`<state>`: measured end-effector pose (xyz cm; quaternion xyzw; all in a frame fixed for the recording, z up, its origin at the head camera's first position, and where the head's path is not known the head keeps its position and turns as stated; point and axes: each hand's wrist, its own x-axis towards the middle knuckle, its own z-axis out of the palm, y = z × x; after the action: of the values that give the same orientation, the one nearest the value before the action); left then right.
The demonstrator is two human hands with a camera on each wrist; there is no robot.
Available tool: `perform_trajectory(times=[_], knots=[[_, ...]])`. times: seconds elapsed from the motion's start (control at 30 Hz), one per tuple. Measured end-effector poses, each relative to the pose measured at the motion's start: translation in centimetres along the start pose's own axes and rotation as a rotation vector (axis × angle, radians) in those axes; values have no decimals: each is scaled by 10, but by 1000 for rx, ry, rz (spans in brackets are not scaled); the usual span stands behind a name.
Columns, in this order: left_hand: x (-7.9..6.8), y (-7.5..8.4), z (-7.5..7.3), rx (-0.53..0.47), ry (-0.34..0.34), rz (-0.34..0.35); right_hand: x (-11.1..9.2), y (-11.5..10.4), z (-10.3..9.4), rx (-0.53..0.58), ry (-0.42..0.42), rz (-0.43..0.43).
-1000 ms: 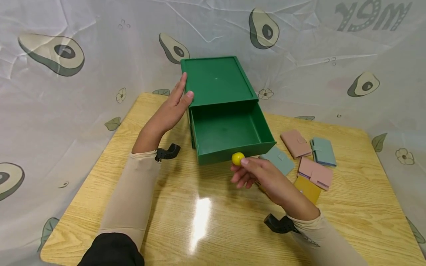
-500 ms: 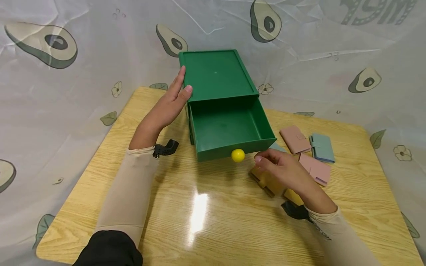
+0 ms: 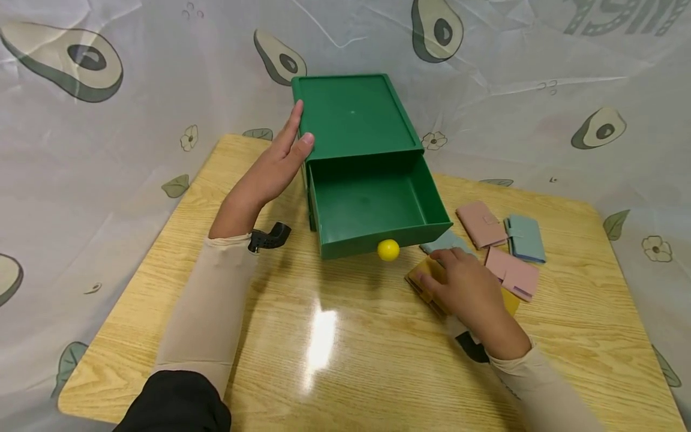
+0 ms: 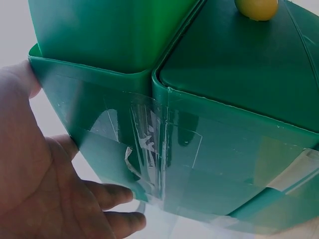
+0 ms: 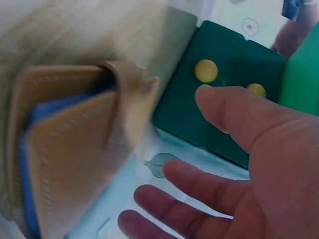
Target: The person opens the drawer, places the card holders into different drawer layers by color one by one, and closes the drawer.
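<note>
A green drawer box (image 3: pixel 356 114) stands at the back of the table. Its upper drawer (image 3: pixel 372 198) is pulled out, with nothing inside, and has a round yellow knob (image 3: pixel 388 249) in front. My left hand (image 3: pixel 275 168) rests against the left side of the box, fingers straight, as the left wrist view (image 4: pixel 50 184) also shows. Over a mustard-yellow wallet (image 3: pixel 426 279) hovers my right hand (image 3: pixel 469 294), fingers spread and relaxed. In the right wrist view the wallet (image 5: pixel 89 144) has a strap closure and blue inside; a gap separates it from my fingertips.
Right of the box lie pink wallets (image 3: pixel 480 224) (image 3: pixel 513 273), a light-blue wallet (image 3: pixel 525 238), another blue one (image 3: pixel 448 241) partly under the drawer, and a second yellow wallet (image 3: pixel 510 300) half hidden by my right hand. The wooden table (image 3: pixel 259 360) backs onto an avocado-print sheet (image 3: pixel 216 72).
My right hand has left the yellow knob and moved right and down over the mustard wallet. My left hand stays against the box. The drawer looks unmoved.
</note>
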<state>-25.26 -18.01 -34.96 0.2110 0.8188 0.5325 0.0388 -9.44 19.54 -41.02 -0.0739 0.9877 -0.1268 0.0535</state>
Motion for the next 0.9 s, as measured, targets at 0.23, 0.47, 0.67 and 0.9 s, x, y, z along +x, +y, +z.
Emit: perform_trajectory(times=[0.23,0.47,0.67,0.9], knots=[[0,0,0,-22,-8,5,-3,0,13,-62,2,12],[0,0,0,-44,-18,6,-7,0,25,-66,13,9],[0,0,0,-43,-16,-5,-11,-2,33,-108,51,8],[1,-2,0,-56,-20,-8,-13,-5,39,-126,85,-6]])
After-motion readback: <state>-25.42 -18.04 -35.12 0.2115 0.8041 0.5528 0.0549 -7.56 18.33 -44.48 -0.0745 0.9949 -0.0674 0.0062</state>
